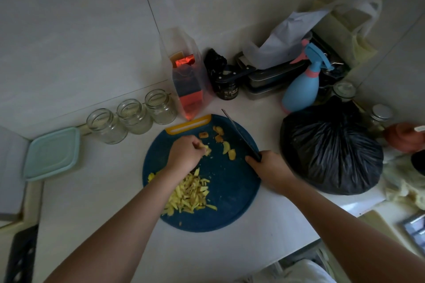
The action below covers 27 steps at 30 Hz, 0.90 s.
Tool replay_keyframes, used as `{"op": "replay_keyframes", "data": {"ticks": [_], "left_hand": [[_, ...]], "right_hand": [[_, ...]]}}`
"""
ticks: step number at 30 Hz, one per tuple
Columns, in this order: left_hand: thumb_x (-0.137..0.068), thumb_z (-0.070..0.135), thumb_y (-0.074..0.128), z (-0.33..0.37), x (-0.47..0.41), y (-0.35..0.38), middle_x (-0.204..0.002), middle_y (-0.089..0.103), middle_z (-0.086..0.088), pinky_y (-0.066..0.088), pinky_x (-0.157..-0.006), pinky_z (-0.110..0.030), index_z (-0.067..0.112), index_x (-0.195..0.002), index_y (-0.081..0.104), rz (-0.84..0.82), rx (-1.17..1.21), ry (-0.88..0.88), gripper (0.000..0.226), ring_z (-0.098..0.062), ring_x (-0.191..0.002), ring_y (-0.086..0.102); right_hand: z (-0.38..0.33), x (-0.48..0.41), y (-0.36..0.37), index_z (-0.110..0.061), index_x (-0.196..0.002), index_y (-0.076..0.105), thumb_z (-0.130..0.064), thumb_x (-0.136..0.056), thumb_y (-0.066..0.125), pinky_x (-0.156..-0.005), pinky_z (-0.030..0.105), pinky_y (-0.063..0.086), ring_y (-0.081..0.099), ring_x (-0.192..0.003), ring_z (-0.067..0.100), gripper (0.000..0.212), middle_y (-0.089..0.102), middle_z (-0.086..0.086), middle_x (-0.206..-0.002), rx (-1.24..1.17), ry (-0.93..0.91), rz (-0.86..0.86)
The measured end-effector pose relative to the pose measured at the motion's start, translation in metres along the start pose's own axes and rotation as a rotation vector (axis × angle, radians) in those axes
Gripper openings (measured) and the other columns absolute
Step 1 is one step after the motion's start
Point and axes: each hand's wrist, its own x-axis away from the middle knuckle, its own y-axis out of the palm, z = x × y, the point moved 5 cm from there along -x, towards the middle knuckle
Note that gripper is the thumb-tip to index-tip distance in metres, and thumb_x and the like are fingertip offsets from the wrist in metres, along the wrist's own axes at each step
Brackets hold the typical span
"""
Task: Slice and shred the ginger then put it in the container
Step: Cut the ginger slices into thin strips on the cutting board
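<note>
Head view looks down on a white tabletop (103, 202); a round blue cutting board (230, 190) lies in the middle, with a yellow handle at its far edge; both hands are over it. I see the left hand (184, 154) near the middle of the board, its fingers curled and pinching a small ginger piece (207, 150) that rests on the board; the right hand (269, 167) is at the right edge of the board, wrapped tight round the handle of a knife (239, 132); the dark blade points away toward the wall, and I cannot tell if it touches the board. Between the two hands lie a few ginger slices (226, 147), flat and a little apart from each other; nearer to the camera, partly under the left arm, is a heap of thin yellow ginger strips (190, 193). The container (53, 154) sits well off to the left, by the wall, with its pale green lid on. Three glass jars (134, 116) stand in a row by the wall just behind the board, all open at the top; a full black bag (331, 147) sits just right of the board, close to the right hand; a blue spray bottle (301, 89) with a pink neck stands behind the bag.
</note>
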Motion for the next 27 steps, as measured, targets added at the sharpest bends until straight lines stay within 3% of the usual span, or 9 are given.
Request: {"op": "replay_keyframes", "data": {"ticks": [4, 11, 16, 19, 23, 27], "left_hand": [[-0.086, 0.020, 0.069, 0.003, -0.004, 0.003, -0.086, 0.063, 0.000, 0.043, -0.070, -0.024, 0.016, -0.085, 0.061, -0.045, -0.093, 0.050, 0.009, -0.019, -0.087, 0.063], [-0.083, 0.013, 0.072, -0.006, -0.005, 0.000, -0.105, 0.068, -0.005, 0.045, -0.078, -0.022, 0.007, -0.090, 0.070, -0.127, -0.165, 0.116, 0.010, -0.018, -0.100, 0.063], [-0.083, 0.011, 0.072, 0.004, -0.006, -0.004, -0.097, 0.069, -0.006, 0.051, -0.083, -0.035, 0.009, -0.089, 0.070, -0.234, -0.237, 0.263, 0.007, -0.020, -0.091, 0.064], [-0.086, 0.011, 0.068, 0.013, -0.007, -0.001, -0.097, 0.067, -0.007, 0.048, -0.077, -0.028, 0.009, -0.094, 0.069, -0.314, -0.339, 0.338, 0.009, -0.019, -0.091, 0.063], [-0.085, 0.009, 0.068, 0.021, -0.012, 0.003, -0.119, 0.056, -0.009, 0.031, -0.071, -0.018, 0.007, -0.108, 0.066, -0.351, -0.462, 0.393, 0.023, -0.021, -0.106, 0.055], [-0.083, 0.009, 0.070, 0.018, -0.017, 0.007, -0.120, 0.057, -0.008, 0.038, -0.079, -0.023, 0.009, -0.115, 0.062, -0.384, -0.526, 0.402, 0.034, -0.021, -0.106, 0.055]], "right_hand": [[-0.001, 0.001, 0.000, -0.008, -0.093, 0.065, -0.046, -0.096, 0.052, -0.059, 0.030, 0.048, 0.062, -0.071, 0.020, 0.040, 0.068, 0.012, -0.089, 0.012, -0.009, 0.005], [0.000, -0.001, -0.001, -0.006, -0.096, 0.066, -0.048, -0.095, 0.052, -0.064, 0.035, 0.052, 0.065, -0.078, 0.024, 0.044, 0.068, 0.012, -0.089, 0.030, -0.013, 0.017], [0.000, 0.000, -0.001, -0.004, -0.092, 0.066, -0.047, -0.096, 0.052, -0.057, 0.029, 0.044, 0.061, -0.070, 0.021, 0.045, 0.068, 0.014, -0.087, 0.026, -0.011, 0.024], [-0.001, 0.000, 0.000, -0.003, -0.092, 0.065, -0.047, -0.096, 0.052, -0.056, 0.028, 0.043, 0.058, -0.068, 0.020, 0.046, 0.067, 0.014, -0.087, 0.040, -0.010, 0.024], [-0.002, 0.000, -0.001, -0.005, -0.095, 0.066, -0.046, -0.097, 0.051, -0.060, 0.031, 0.047, 0.063, -0.074, 0.024, 0.044, 0.068, 0.014, -0.089, 0.049, -0.019, 0.016], [-0.001, 0.001, -0.001, -0.006, -0.099, 0.066, -0.047, -0.096, 0.051, -0.067, 0.035, 0.053, 0.066, -0.080, 0.024, 0.044, 0.069, 0.012, -0.091, 0.039, -0.018, 0.014]]}}
